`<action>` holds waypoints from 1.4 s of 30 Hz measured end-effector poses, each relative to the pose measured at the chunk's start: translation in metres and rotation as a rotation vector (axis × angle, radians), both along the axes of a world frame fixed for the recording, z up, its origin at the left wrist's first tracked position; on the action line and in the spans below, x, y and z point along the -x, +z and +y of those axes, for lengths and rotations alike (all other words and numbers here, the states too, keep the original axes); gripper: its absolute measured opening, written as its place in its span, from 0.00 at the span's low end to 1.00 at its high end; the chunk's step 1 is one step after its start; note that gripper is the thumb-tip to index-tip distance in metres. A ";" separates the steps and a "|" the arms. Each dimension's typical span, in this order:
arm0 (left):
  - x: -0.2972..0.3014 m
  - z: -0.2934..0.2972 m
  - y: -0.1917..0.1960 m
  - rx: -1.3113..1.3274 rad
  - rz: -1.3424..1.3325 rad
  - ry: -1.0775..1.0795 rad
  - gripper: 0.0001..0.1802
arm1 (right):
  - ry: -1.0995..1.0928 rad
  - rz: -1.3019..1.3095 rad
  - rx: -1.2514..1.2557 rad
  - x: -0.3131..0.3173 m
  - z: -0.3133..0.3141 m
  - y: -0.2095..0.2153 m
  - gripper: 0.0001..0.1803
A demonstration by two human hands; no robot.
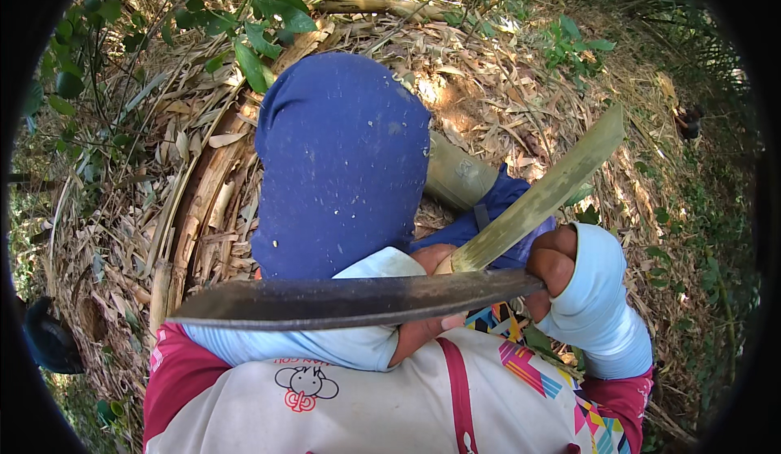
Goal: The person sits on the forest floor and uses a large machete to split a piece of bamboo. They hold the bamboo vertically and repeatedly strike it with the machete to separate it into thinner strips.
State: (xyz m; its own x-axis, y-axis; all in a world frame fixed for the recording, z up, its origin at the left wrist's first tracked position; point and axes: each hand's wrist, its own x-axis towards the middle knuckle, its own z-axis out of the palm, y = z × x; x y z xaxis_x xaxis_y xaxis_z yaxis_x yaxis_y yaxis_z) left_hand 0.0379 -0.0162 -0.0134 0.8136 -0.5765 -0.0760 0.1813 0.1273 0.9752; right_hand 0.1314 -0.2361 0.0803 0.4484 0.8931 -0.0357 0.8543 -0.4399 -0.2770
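Note:
A long dark machete (325, 301) lies crosswise in front of my body, its blade reaching left. My right hand (555, 260) is closed at the blade's right end, where the handle is hidden in the fingers. A pale green length of bamboo (541, 189) slants up to the right, with an obliquely cut far end. Its lower end sits in my left hand (421, 336), which is closed around it and partly covered by the blade passing over it. Light blue sleeve covers (598, 307) wrap both forearms.
My bent knee in blue trousers (342, 153) rises just beyond the blade. A greenish boot (460, 173) shows beside it. Dry leaves (504, 100) cover the ground. A split, weathered stalk (207, 185) lies left, and leafy branches (268, 31) hang at the upper left.

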 end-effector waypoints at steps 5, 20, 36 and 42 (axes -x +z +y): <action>0.006 -0.005 0.000 0.036 0.166 0.007 0.30 | 0.030 -0.047 -0.080 0.005 -0.004 -0.004 0.20; -0.001 0.002 0.007 0.107 0.125 0.026 0.30 | -0.616 0.469 -0.514 0.025 -0.014 -0.038 0.11; -0.006 -0.002 0.009 0.200 0.119 0.022 0.30 | -0.656 0.431 -0.495 0.021 -0.018 -0.038 0.12; -0.005 0.000 0.009 0.113 0.089 0.021 0.30 | -0.658 0.451 -0.524 0.021 -0.017 -0.037 0.13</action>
